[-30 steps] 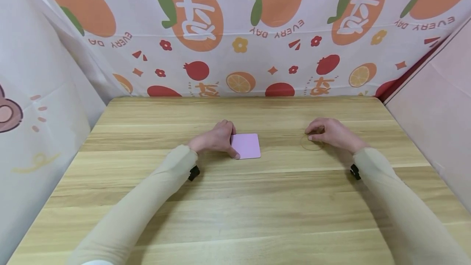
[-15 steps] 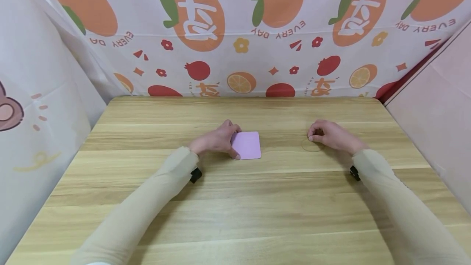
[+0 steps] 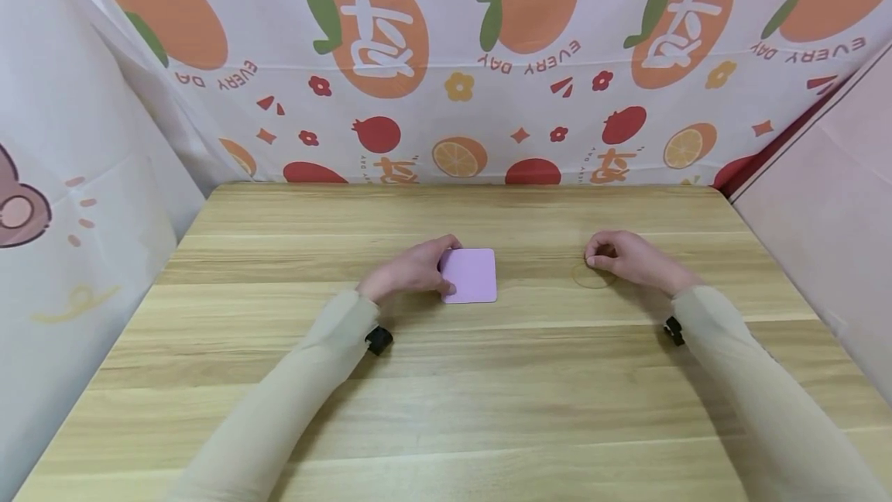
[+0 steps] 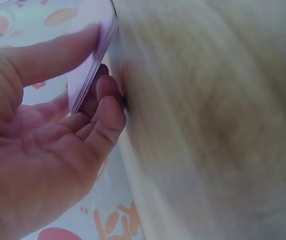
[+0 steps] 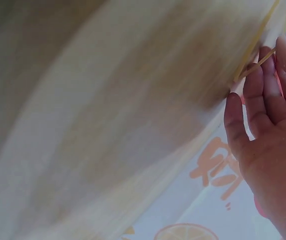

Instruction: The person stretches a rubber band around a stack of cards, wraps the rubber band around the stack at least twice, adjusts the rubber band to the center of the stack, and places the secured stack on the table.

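Presently found pinching stacked lilac cards (image 3: 475, 276) w/ L hand (image 3: 416, 268), thumb across upper face, fingers curled to the opp. side. Projecting from L grip toward the R hand (image 3: 634, 258), w/ outer edge uncovered. Several thin layers visible at the edge, but cannot tell qty. Fingers seen betw. card edge and table (image 3: 446, 393); cannot tell whether resting on table at the far end from grip.

Also pinching at R hand, betw. thumb and fingertips: thin yellow band (image 5: 257, 41), looped, w/ most of the loop on the near side of the R grip. Well apart from cards, to the R of L grip.

Handling, est.: cards prob. light, fairly stiff, smooth-faced, thus apt to slide layer over layer; corners likely to bend if squeezed hard. Best to hold face to face near the edge, as at L grip, w/ firm, even press. and the stack squared. Band prob. v. light, soft, stretchy; could slip from fingertips or snap if overstretched. Best to take one strand of the loop, as at R grip, keeping rest of loop free.
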`<state>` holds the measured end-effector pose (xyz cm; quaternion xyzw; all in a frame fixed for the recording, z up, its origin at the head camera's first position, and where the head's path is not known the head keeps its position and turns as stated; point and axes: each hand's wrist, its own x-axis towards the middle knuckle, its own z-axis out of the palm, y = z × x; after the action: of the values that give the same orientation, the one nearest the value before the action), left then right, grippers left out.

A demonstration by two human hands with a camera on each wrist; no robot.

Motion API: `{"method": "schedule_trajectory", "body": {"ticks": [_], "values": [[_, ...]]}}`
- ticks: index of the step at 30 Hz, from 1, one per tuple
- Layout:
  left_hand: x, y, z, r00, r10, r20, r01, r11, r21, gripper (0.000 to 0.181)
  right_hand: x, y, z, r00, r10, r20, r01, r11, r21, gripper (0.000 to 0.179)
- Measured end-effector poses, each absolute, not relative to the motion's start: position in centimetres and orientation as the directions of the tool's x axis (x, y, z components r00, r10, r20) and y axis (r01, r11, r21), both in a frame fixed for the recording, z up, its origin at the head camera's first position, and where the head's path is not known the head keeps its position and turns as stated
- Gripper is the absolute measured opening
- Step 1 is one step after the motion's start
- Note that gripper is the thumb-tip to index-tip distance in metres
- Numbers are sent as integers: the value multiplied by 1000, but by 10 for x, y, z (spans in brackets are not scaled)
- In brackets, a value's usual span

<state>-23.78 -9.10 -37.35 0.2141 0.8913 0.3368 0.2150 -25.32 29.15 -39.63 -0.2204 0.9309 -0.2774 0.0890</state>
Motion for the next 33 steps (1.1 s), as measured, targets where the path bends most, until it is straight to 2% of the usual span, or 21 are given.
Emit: {"method": "schedule_trajectory", "body": {"ticks": [5,13,20,26,29,33], "values": [[-236,-93,-374,-821,523,-231,204,645,736,48,-250,290,-392,-887,-460,-43,-344,720,-602,4],[-238,-94,-375,-814,532,-233,148,578,803,46,-245,291,-391,-883,-468,-41,-276,589,-760,8],[-238,-97,-375,-809,528,-258,62,513,856,48,-238,288,-386,-895,-438,-88,-160,498,-852,19],[-238,-101,-373,-798,548,-251,18,438,899,50,-231,282,-378,-898,-437,-51,-113,339,-934,32],[-239,-104,-374,-792,560,-244,-19,376,926,52,-229,279,-376,-907,-421,-30,-86,253,-964,33],[-241,-108,-375,-794,559,-239,-57,323,945,55,-229,274,-375,-907,-422,-4,-30,74,-997,28]]}}
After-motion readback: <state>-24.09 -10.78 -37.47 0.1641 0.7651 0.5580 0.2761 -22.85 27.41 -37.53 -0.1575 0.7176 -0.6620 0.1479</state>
